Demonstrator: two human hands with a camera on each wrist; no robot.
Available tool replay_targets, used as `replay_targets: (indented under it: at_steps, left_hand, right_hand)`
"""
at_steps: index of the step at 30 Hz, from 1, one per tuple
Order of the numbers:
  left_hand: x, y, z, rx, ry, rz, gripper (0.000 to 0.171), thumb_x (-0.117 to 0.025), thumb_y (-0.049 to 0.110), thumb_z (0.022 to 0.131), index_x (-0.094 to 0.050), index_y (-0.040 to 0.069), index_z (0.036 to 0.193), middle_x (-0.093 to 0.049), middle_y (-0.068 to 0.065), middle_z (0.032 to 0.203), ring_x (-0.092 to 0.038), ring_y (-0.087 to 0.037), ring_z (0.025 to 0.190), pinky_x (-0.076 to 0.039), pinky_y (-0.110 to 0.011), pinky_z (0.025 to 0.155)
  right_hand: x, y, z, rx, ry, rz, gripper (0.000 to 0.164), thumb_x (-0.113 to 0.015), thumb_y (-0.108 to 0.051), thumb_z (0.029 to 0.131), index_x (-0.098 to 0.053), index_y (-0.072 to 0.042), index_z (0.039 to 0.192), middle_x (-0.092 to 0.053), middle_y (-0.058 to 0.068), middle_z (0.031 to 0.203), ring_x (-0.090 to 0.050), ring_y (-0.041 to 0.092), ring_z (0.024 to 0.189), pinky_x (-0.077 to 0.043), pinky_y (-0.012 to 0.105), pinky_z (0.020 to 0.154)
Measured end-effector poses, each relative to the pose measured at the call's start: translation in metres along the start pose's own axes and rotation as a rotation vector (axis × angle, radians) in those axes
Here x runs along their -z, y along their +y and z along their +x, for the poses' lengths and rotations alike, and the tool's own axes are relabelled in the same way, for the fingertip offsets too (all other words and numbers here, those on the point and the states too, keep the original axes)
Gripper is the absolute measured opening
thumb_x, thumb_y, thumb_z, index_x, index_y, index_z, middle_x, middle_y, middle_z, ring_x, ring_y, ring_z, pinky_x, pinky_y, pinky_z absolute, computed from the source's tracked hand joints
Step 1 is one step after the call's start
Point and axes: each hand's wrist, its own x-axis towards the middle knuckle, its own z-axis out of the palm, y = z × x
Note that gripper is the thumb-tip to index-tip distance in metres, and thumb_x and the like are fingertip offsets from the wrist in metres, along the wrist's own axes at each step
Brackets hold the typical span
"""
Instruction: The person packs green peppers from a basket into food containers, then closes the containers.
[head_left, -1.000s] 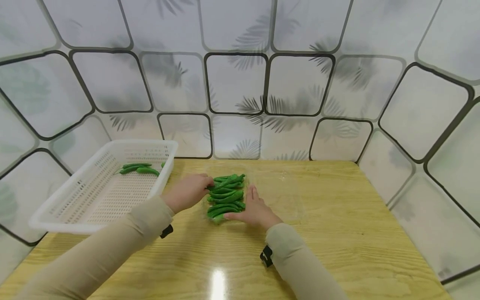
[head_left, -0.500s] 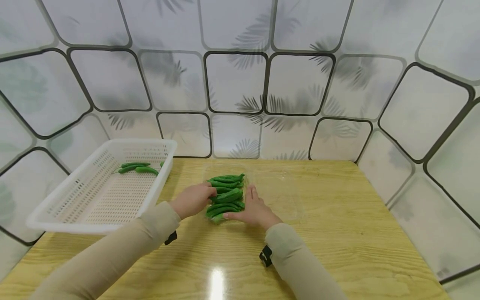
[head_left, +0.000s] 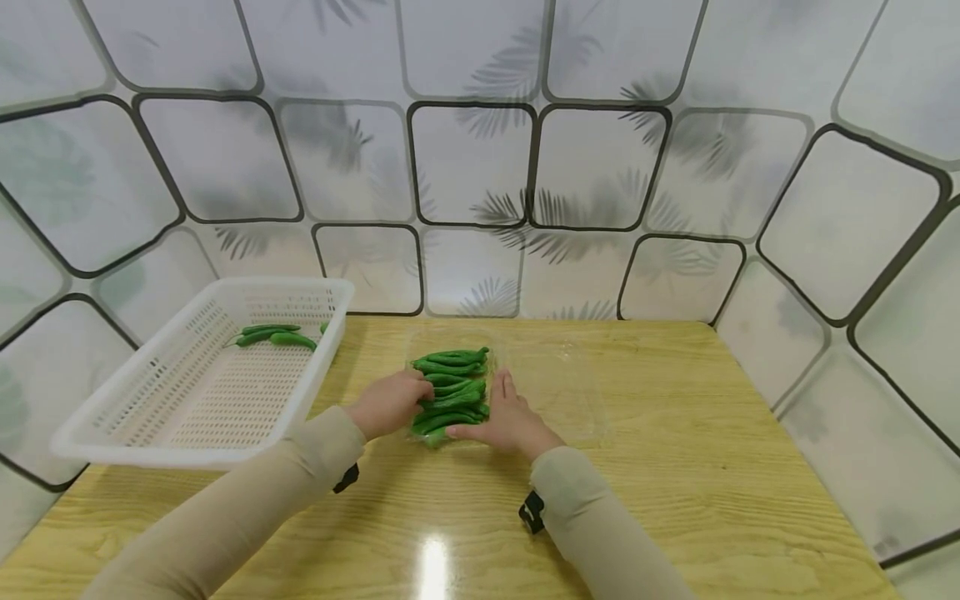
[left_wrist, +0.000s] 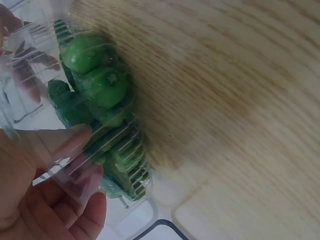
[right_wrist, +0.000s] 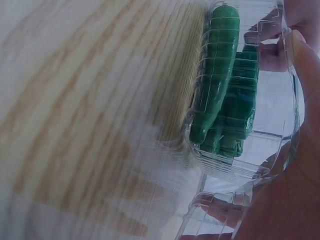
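Green chili peppers (head_left: 453,358) lie in crosswise rows in a clear plastic clamshell box (head_left: 417,337) on the table. My left hand (head_left: 388,403) reaches over the box's left wall. Its thumb and forefinger pinch the end of a pepper in the middle rows; the left wrist view shows these fingers (left_wrist: 75,142) partly through the plastic. My right hand (head_left: 513,421) rests against the box's right front corner, fingers straight along the right side and thumb on the front rim. Through the wall in the right wrist view, a long pepper (right_wrist: 220,60) lies along the box.
A white perforated basket (head_left: 82,425) stands to the left, with a few loose peppers (head_left: 292,340) in it. The box's clear lid (head_left: 592,392) lies folded out to the right on the wooden table (head_left: 712,467). A patterned wall (head_left: 480,167) rises behind the table's back edge.
My left hand has come from the back rows toward the middle of the box. The pepper at its fingertips has shifted slightly toward the front. The right hand stays in place.
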Motion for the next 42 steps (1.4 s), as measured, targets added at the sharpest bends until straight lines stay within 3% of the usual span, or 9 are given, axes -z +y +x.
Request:
replay_targets:
  at_steps: [13,27,35,42]
  left_hand:
    - [-0.013,-0.018,0.012,-0.055,-0.037,-0.175,0.016,-0.063,0.0,0.086,-0.067,0.004,0.101,-0.06,-0.006,0.095,-0.057,-0.02,0.089,-0.048,-0.035,0.079]
    - [-0.015,-0.017,0.011,-0.029,-0.051,-0.176,0.015,-0.062,0.002,0.087,-0.068,0.005,0.101,-0.06,-0.005,0.095,-0.056,-0.019,0.087,-0.048,-0.035,0.078]
    - [-0.015,-0.016,0.01,-0.052,-0.017,-0.179,0.015,-0.063,0.002,0.087,-0.067,0.005,0.101,-0.059,-0.005,0.094,-0.056,-0.019,0.087,-0.048,-0.034,0.078]
    - [-0.019,-0.017,0.008,-0.025,0.019,-0.229,0.014,-0.066,0.002,0.084,-0.058,0.008,0.094,-0.055,-0.002,0.091,-0.053,-0.016,0.083,-0.047,-0.032,0.074]
  right_hand:
    - [0.001,-0.003,0.0,0.011,0.011,0.007,0.122,-0.058,-0.074,0.071,0.008,-0.006,0.148,0.011,0.012,0.154,-0.01,0.042,0.137,-0.024,0.055,0.105]
    - [0.002,-0.003,0.001,0.031,-0.001,-0.015,0.122,-0.056,-0.075,0.071,0.007,-0.004,0.148,0.011,0.014,0.153,-0.011,0.045,0.136,-0.025,0.057,0.104]
    - [0.002,-0.003,0.001,0.029,-0.003,-0.012,0.122,-0.056,-0.075,0.071,0.008,-0.005,0.148,0.012,0.015,0.153,-0.01,0.044,0.136,-0.024,0.056,0.105]
    - [0.001,-0.003,0.002,0.031,-0.001,-0.012,0.123,-0.056,-0.076,0.07,0.008,-0.005,0.148,0.013,0.014,0.153,-0.009,0.044,0.136,-0.024,0.056,0.105]
